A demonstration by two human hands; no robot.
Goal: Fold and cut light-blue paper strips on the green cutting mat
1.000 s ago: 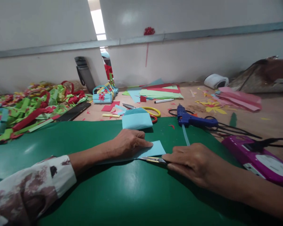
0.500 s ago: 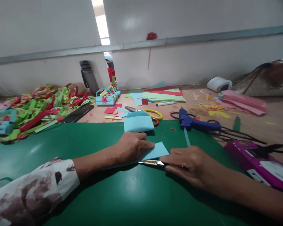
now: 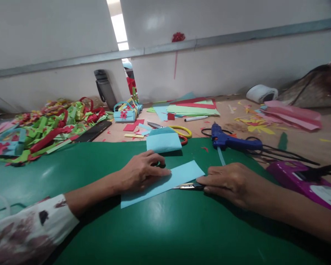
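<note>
A light blue strip of paper (image 3: 160, 186) lies slanted on the green mat (image 3: 154, 235). My left hand (image 3: 143, 171) rests on its upper edge, the index finger stretched along the paper and the thumb apart; the other fingers are partly hidden. Gripped in my right hand (image 3: 233, 182) is a cutter knife (image 3: 189, 186), its metal end pointing left and lying along the strip's lower right edge. Beyond the left hand sits a folded light blue paper piece (image 3: 164, 142), with scissors (image 3: 182, 131) partly behind it.
A blue glue gun (image 3: 231, 141) and a purple power strip (image 3: 295, 180) with cords lie to the right. Paper scraps and strips (image 3: 52, 125), a phone (image 3: 95, 131) and a grey bottle (image 3: 106, 90) are at left. Coloured sheets (image 3: 193, 108) and a pen (image 3: 195, 118) lie behind.
My left hand has moved left and its fingers have loosened, so more of the blue strip shows. My right hand has shifted slightly right and up with the cutter knife.
</note>
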